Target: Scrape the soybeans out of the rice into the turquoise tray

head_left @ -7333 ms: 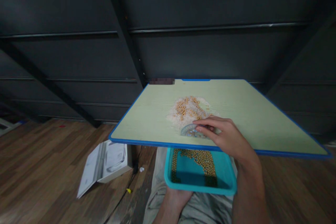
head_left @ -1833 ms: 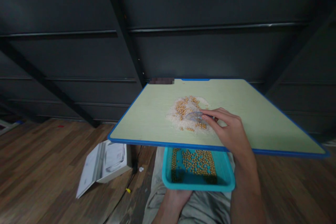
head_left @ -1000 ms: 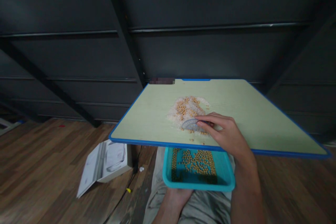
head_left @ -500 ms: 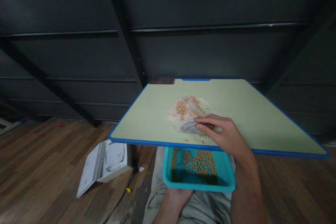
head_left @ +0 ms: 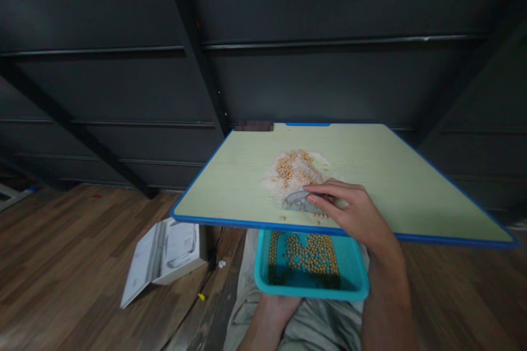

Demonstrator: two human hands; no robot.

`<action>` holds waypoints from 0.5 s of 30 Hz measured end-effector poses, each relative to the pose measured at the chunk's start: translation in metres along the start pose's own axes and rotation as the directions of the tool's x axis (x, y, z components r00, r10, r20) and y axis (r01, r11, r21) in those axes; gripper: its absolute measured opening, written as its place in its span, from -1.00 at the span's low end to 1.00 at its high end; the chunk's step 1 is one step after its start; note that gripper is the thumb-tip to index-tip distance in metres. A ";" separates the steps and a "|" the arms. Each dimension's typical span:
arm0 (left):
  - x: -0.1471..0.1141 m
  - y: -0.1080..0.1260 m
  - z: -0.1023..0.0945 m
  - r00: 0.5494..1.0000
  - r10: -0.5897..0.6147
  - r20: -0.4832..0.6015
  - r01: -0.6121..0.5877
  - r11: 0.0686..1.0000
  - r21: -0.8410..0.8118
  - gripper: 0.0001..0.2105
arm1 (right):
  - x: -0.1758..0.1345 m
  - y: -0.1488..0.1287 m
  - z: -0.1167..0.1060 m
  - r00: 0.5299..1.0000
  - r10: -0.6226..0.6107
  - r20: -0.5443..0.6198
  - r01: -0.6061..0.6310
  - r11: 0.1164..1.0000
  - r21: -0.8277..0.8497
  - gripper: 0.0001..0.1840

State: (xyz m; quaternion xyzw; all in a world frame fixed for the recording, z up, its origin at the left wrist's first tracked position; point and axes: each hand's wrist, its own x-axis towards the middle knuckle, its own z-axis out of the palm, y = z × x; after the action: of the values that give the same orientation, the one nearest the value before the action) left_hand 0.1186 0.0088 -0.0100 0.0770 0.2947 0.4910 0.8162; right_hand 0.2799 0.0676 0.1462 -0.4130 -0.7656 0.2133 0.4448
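My right hand (head_left: 349, 205) pinches a clear, half-round protractor (head_left: 300, 201) between thumb and fingers. The protractor stands on edge at the near side of a pile of white rice grains (head_left: 274, 182) mixed with yellow soybeans (head_left: 285, 167). A few beans lie loose near the board's front edge. Below that edge a turquoise plastic tray (head_left: 313, 292) holds many soybeans (head_left: 310, 255). My left hand (head_left: 280, 305) is under the tray's near side, holding it from beneath above my lap; its fingers are hidden.
The pale green tabletop (head_left: 391, 175) has a blue rim. A dark panelled wall (head_left: 321, 82) rises behind it. On the wooden floor to the left are an open white box (head_left: 181, 247) and a black cable with a yellow tag (head_left: 201, 297).
A loose bean near the front edge has shifted slightly left. The protractor has tilted or moved a little; my right hand stays almost in place, and the tray has barely moved.
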 end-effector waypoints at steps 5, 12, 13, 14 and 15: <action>-0.002 0.003 0.001 0.999 0.028 -0.030 -0.028 0.999 0.017 -0.66 | 0.000 -0.002 -0.001 1.000 0.000 0.012 0.000 1.000 0.000 -0.77; -0.005 0.005 0.006 1.000 0.026 0.002 -0.026 1.000 -0.002 -0.67 | -0.004 -0.006 -0.003 1.000 -0.001 0.006 0.001 1.000 -0.009 -0.77; -0.003 0.004 0.004 1.000 0.013 -0.007 -0.013 1.000 0.005 -0.67 | -0.005 -0.006 -0.003 1.000 -0.002 0.015 0.003 1.000 -0.011 -0.77; -0.001 0.002 0.002 1.000 0.003 -0.026 -0.002 1.000 0.018 -0.67 | -0.005 -0.007 -0.003 1.000 -0.005 0.022 0.006 1.000 -0.013 -0.77; 0.001 0.001 -0.001 0.999 -0.002 -0.051 0.004 0.999 0.034 -0.67 | -0.005 -0.008 -0.003 1.000 -0.009 0.027 0.009 1.000 -0.016 -0.78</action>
State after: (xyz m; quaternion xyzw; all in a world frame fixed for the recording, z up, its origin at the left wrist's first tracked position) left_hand 0.1178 0.0100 -0.0107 0.0776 0.3239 0.4864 0.8078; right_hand 0.2807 0.0586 0.1503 -0.4101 -0.7750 0.2107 0.4322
